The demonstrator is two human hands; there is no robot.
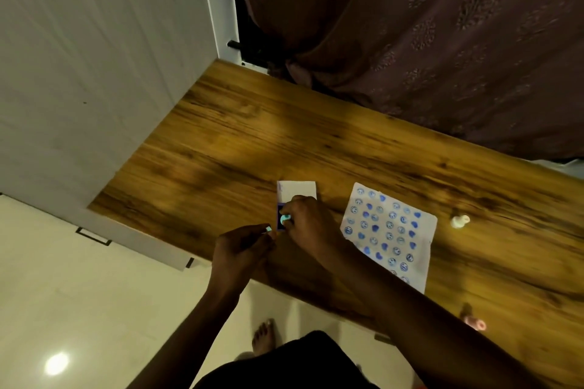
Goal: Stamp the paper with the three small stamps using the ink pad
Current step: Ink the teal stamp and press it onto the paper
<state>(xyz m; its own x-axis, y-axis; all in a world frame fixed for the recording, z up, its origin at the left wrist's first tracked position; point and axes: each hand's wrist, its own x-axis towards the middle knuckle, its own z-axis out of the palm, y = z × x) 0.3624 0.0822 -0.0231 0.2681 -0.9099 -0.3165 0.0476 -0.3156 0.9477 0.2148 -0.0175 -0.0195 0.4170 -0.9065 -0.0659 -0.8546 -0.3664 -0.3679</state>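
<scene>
The ink pad (279, 220) lies open on the wooden table (252, 142), its white lid (297, 190) folded back. My right hand (308, 221) presses a small light-blue stamp (285, 218) onto the blue pad. My left hand (241, 249) is just left of the pad and pinches a small light-blue piece (268, 228), perhaps the stamp's cap. The white paper (390, 235), covered with several rows of blue stamp marks, lies to the right of my right hand. A white stamp (459, 221) lies right of the paper. A pink stamp (474, 323) lies near the table's front edge.
A white cabinet (94, 73) borders the table on the left, and a brown curtain (426, 25) hangs behind it. The pale tiled floor (79, 309) and my bare foot (264, 338) show below the table edge.
</scene>
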